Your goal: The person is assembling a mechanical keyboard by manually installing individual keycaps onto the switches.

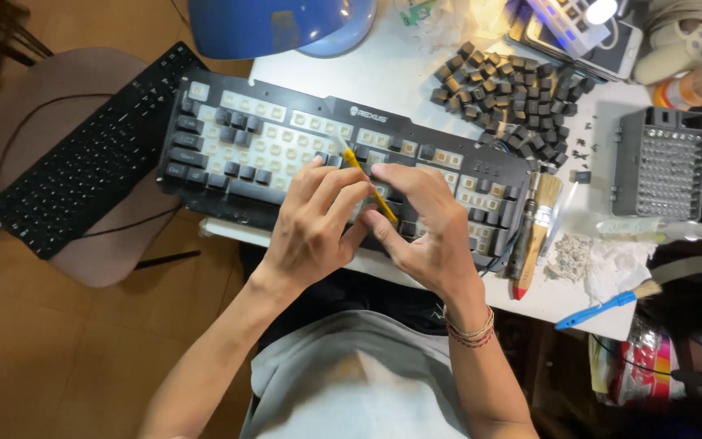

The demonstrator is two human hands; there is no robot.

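While over keyboard: hands (yellow tool).

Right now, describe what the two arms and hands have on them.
Both forearms are bare, with no sleeves or gloves. The right wrist wears a few thin bracelets, red and pale strands stacked together. The left hand and its wrist carry nothing: no ring, watch or band shows.

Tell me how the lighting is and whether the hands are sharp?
Head view: the blue lamp floods the table top with glare, washing out the top centre; the right edge falls dark; the left hand, right hand and yellow tool over the keyboard look reasonably sharp.
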